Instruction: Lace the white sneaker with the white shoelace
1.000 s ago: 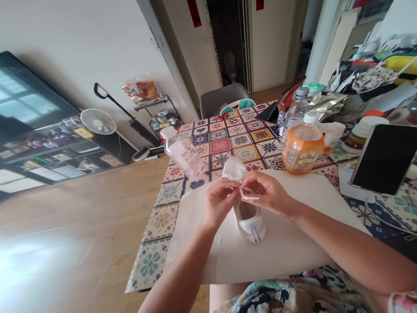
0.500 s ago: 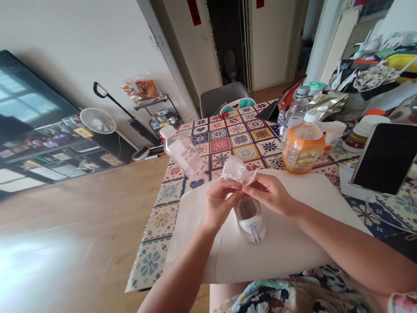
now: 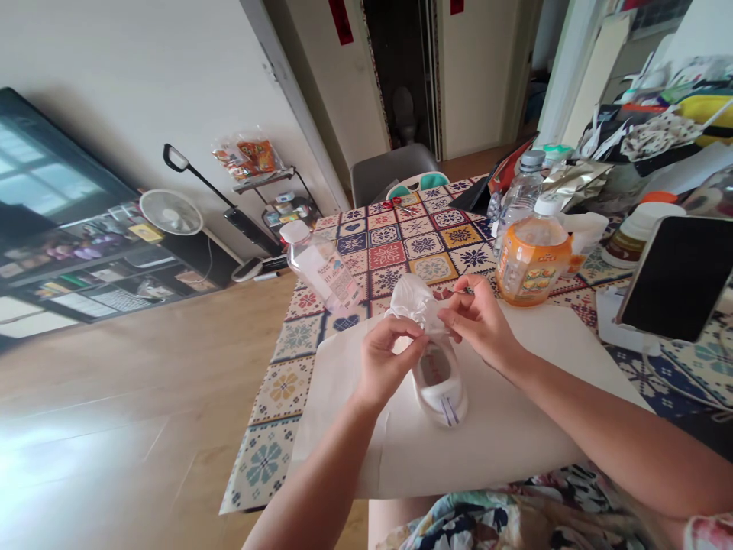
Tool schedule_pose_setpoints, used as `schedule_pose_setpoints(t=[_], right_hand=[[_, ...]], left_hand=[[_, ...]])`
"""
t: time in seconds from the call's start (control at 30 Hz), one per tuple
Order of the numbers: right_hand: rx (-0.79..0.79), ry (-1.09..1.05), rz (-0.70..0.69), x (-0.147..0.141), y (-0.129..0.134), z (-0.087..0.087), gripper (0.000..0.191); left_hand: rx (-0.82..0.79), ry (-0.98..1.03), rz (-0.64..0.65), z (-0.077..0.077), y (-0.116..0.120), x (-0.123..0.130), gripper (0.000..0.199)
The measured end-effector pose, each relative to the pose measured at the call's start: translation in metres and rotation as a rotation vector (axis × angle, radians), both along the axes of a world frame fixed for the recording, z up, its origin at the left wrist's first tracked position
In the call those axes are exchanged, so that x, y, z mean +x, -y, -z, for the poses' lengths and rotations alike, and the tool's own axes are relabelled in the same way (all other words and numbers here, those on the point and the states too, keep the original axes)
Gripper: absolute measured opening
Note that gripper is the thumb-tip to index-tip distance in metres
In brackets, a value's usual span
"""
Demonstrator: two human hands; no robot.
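Note:
A white shoe (image 3: 440,389) lies on a white mat (image 3: 515,428), its heel with dark blue stripes towards me. Shiny clear plastic (image 3: 411,294) covers its toe end. Above the shoe's opening, my left hand (image 3: 390,351) is closed, thumb and forefinger pinching a white shoelace at its tip. My right hand (image 3: 478,321) hovers just right of the shoe's tongue, thumb and fingers closed on part of the white lace. The fingers hide most of the lace.
A clear bottle with a white cap (image 3: 324,267) stands left of the mat. An orange-labelled bottle (image 3: 532,252) and a phone on a stand (image 3: 676,279) are on the right. Red scissors (image 3: 395,203) lie on the patterned tablecloth (image 3: 386,256) further back.
My right hand has moved right, away from my left hand, and its fingers have shifted. My left hand stays nearly in place. The shoe has not moved.

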State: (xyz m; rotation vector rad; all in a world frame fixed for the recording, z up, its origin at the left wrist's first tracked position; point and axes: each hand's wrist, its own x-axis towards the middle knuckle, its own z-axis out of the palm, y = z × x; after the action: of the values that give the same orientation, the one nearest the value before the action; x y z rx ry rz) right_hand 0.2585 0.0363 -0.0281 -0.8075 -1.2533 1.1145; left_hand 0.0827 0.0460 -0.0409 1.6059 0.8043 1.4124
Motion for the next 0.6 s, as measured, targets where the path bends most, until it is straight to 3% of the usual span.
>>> schedule_pose_setpoints(t=[0.17,0.27,0.43,0.53,0.6], right_hand=[[0.246,0.436,-0.118,0.004,0.002,-0.001,0.026],[0.326,0.463,-0.131,0.004,-0.001,0.001,0.028],[0.297,0.471,-0.228,0.004,-0.002,0.000,0.030],[0.381,0.572,-0.103,0.004,-0.001,0.000,0.013],[0.539,0.632,0.046,0.003,0.000,0.002,0.011]], left_hand=[[0.017,-0.010,-0.031,0.003,-0.003,-0.003,0.008],[-0.035,0.071,0.021,0.000,-0.002,-0.001,0.010],[-0.128,0.196,0.050,-0.006,-0.001,0.002,0.017],[-0.217,0.271,0.046,-0.009,-0.002,0.004,0.024],[-0.259,0.289,0.047,-0.011,-0.001,0.005,0.027]])
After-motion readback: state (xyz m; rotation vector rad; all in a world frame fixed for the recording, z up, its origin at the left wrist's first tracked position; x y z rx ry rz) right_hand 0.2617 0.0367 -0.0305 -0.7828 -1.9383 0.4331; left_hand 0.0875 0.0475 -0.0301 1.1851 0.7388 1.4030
